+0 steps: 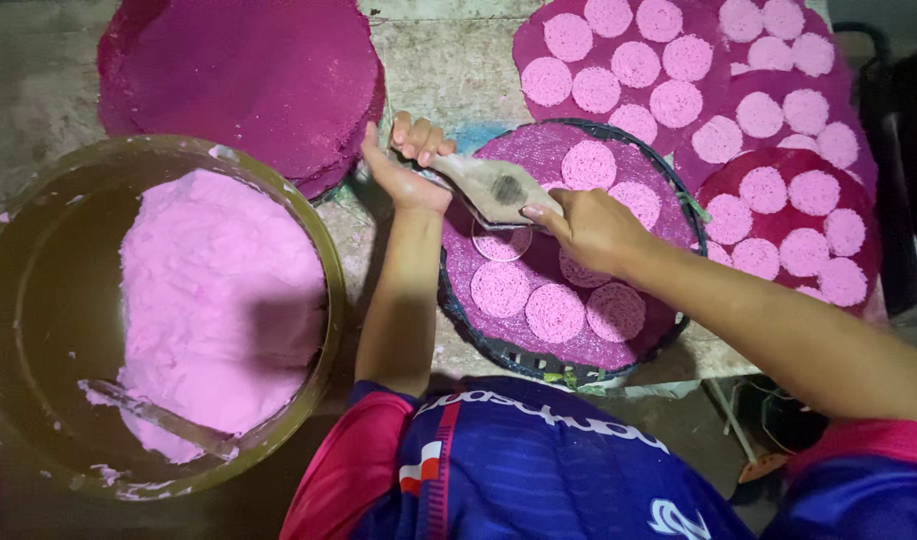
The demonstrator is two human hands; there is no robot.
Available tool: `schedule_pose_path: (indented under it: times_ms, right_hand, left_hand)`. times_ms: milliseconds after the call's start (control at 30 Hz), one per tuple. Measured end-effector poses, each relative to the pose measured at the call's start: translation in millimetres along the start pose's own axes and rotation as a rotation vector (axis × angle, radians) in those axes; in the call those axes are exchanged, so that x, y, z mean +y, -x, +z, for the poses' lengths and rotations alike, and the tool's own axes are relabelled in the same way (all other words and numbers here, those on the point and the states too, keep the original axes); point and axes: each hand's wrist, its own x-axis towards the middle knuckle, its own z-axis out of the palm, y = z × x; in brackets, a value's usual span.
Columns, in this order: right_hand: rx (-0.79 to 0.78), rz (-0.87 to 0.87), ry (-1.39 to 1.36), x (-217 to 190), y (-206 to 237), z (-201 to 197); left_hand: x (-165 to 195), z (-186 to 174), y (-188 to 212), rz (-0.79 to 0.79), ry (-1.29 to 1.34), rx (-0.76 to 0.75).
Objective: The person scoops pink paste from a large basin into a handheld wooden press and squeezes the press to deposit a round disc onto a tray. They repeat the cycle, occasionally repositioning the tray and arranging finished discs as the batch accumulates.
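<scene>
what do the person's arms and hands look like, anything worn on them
Both hands are bare: no gloves, rings, watch or bands show on the left hand or the right hand. The forearms are uncovered to above the elbow. Short sleeves begin there, pink on the left sleeve and pink over blue on the right sleeve, part of a blue sports-style shirt with white printed markings.

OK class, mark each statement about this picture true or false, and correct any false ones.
1. The large bowl holds pink dough. True.
2. Both hands hold a flat tool over the round tray. True: left hand, right hand, tool, tray.
3. The tray under the hands holds no discs. False: several pink discs lie on it.
4. The bowl stands right of the tray. False: left.
</scene>
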Motion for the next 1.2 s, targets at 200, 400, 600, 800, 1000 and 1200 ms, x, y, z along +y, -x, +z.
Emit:
schedule_pose_path:
  times_ms: [200, 400, 600, 800, 1000, 1200]
  right_hand:
    - [-0.108, 0.002, -0.079, 4.8, 3.2, -2.4]
    - [-0.005, 0.054, 0.066, 8.8, 1.3, -17.6]
    - [0.007, -0.035, 0.022, 21.2, -3.8, -6.2]
    - [0.192, -0.098, 0.06, 33.7, -16.3, 13.7]
    - [0.306, -0.32, -0.333, 50.1, 6.5, 44.1]
    - [0.49, -0.396, -0.746, 82.0, 57.1, 42.3]
  left_hand:
    - [-9.5, 1.2, 11.1, -0.039, 0.011, 0.209]
    - [-25.3, 7.7, -2.5, -0.009, 0.069, 0.326]
    - [-22.1, 11.6, -8.1, -0.01, -0.012, 0.377]
    - [-16.1, 29.8, -8.4, 0.012, -0.053, 0.159]
    - [13.4, 23.5, 23.2, -0.04, -0.332, 0.404]
    - [-40.1, -10.1, 98.1, 0.001, -2.11, -0.158]
